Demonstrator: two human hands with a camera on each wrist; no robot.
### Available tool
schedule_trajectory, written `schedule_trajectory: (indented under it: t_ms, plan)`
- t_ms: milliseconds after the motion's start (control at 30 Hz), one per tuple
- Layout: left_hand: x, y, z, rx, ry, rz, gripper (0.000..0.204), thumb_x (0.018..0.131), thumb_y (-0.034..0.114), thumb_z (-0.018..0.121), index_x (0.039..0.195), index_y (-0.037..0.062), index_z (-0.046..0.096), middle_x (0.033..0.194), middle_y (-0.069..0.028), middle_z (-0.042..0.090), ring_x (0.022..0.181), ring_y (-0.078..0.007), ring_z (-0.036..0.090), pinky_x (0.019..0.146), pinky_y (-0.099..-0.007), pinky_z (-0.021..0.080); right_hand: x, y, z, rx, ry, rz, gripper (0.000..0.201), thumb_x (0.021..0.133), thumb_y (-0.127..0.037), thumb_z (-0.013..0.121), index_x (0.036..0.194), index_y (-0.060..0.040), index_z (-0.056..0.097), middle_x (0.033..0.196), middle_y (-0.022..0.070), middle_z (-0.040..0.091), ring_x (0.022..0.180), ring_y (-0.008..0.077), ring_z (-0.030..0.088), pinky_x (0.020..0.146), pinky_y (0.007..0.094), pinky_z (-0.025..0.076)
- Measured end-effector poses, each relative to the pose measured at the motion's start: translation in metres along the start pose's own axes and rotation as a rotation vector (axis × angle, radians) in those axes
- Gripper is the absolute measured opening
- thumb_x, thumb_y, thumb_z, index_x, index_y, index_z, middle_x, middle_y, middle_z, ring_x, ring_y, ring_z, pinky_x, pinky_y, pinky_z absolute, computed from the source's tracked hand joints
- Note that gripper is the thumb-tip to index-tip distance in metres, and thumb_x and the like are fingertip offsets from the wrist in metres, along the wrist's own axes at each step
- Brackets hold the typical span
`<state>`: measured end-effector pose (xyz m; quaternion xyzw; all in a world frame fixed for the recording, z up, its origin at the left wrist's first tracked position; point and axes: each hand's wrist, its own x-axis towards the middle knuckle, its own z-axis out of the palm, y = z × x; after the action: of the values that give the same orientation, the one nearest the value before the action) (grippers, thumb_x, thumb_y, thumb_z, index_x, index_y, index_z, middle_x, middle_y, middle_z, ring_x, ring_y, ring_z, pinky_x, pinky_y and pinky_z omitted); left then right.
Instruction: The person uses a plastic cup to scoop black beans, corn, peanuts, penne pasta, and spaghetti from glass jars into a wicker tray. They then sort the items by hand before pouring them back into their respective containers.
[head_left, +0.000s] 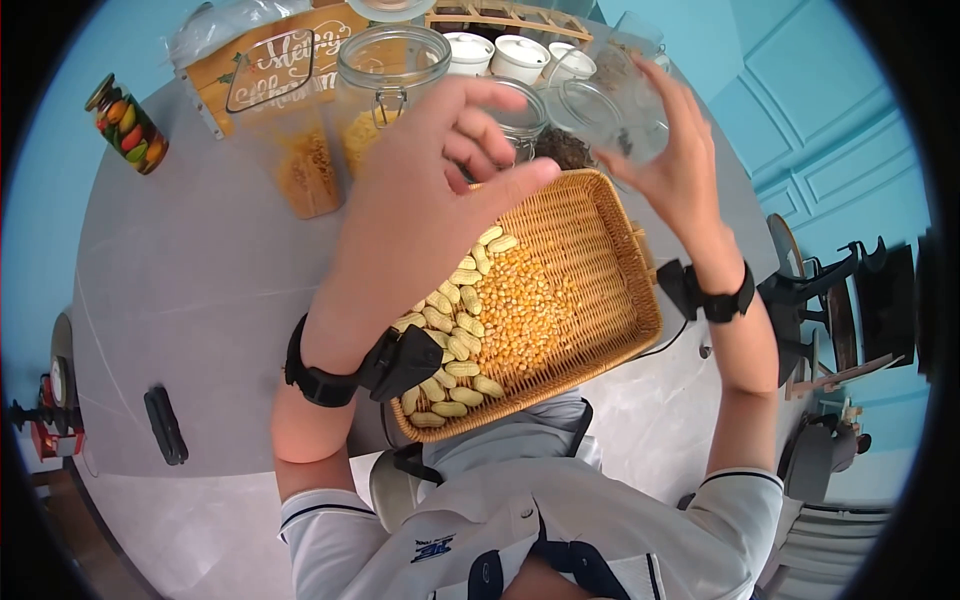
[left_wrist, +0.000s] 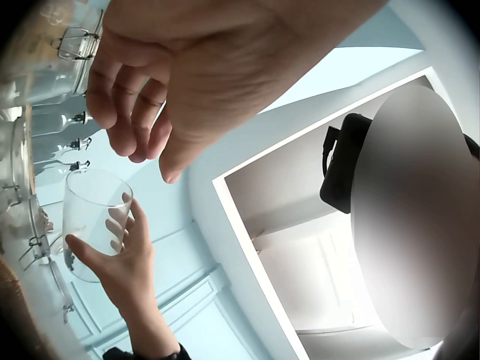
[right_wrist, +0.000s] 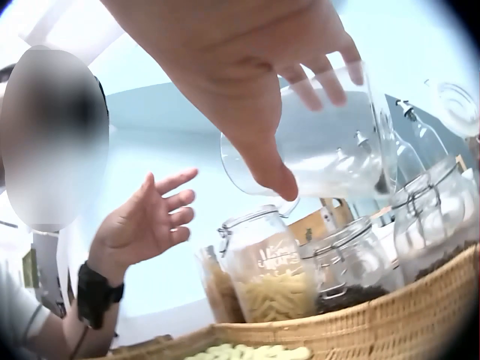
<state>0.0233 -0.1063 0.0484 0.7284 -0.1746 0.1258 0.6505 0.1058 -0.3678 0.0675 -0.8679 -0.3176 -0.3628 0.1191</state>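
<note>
My right hand (head_left: 685,165) grips a clear, wide-mouthed container (head_left: 600,100), tilted, thumb on one side and fingers on the other. A few dark bits cling inside near its bottom. My left hand (head_left: 415,190) hovers, fingers loosely bent and holding nothing, over the far left part of a wicker basket (head_left: 628,265). In the left wrist view a gap separates this hand from the container. Peanuts in shells (head_left: 462,345) fill the basket's left side, partly hidden by my left forearm. Orange corn kernels (head_left: 525,310) lie spread beside them in the middle; bare weave shows on the right.
Behind the basket stand a clip-top jar of pasta (right_wrist: 274,296), a tall clear container (head_left: 305,175) and jars with dark contents (right_wrist: 352,296). White lidded pots (head_left: 520,58) and a wooden sign (head_left: 245,75) are farther back. A pickled-vegetable jar (head_left: 128,125) and a black case (head_left: 165,425) sit left.
</note>
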Motion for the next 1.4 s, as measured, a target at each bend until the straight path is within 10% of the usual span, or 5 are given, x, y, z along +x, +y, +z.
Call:
schedule_trajectory:
  t_ms: [633,833,1033,1200,1400]
  plan:
    - [0.004,-0.002,-0.02,0.13,0.095,0.085,0.019,0.098,0.01,0.066,0.115,0.0011,0.071,0.096,-0.0041,0.075,0.087,-0.0087,0.069,0.078,-0.0217,0.054,0.051,0.014,0.041,-0.679,0.013,-0.497,0.083,0.071,0.001,0.078,0.145,-0.0296,0.055,0.145,-0.0002,0.057,0.136,0.0245,0.052,0.117,0.0452,0.038]
    - [0.005,-0.004,-0.018,0.157,0.07,0.062,0.024,0.097,0.014,0.069,0.117,0.001,0.07,0.096,-0.0044,0.074,0.088,-0.0091,0.069,0.081,-0.0235,0.054,0.041,0.018,0.025,-0.359,0.054,-0.271,0.086,0.07,-0.003,0.085,0.146,-0.0264,0.055,0.144,0.0018,0.058,0.135,0.0259,0.054,0.116,0.0449,0.039]
    - [-0.001,-0.009,-0.002,0.263,-0.029,0.068,0.069,0.086,0.029,0.083,0.142,0.0023,0.051,0.124,-0.0114,0.067,0.113,-0.0174,0.065,0.094,-0.0319,0.053,-0.006,-0.007,-0.012,0.796,-0.24,0.337,0.1,0.065,-0.014,0.096,0.149,-0.0059,0.043,0.138,0.0146,0.06,0.124,0.0247,0.06,0.109,0.0426,0.045]
    - [-0.012,-0.028,0.032,0.226,-0.134,0.031,0.112,0.068,0.046,0.093,0.15,-0.0019,0.035,0.129,-0.0222,0.06,0.119,-0.0307,0.063,0.096,-0.0401,0.054,-0.041,-0.044,-0.012,0.978,-0.387,0.415,0.108,0.062,-0.023,0.099,0.148,-0.0011,0.037,0.137,0.0186,0.06,0.124,0.0253,0.06,0.111,0.0423,0.044]
    - [-0.025,-0.032,0.018,0.136,-0.071,-0.069,0.113,0.06,0.033,0.099,0.15,0.0014,0.038,0.129,-0.0146,0.062,0.118,-0.0242,0.063,0.098,-0.0388,0.053,-0.067,-0.048,0.006,1.105,-0.38,0.289,0.107,0.066,-0.021,0.097,0.152,-0.0057,0.036,0.149,0.0129,0.051,0.134,0.025,0.053,0.113,0.0424,0.043]
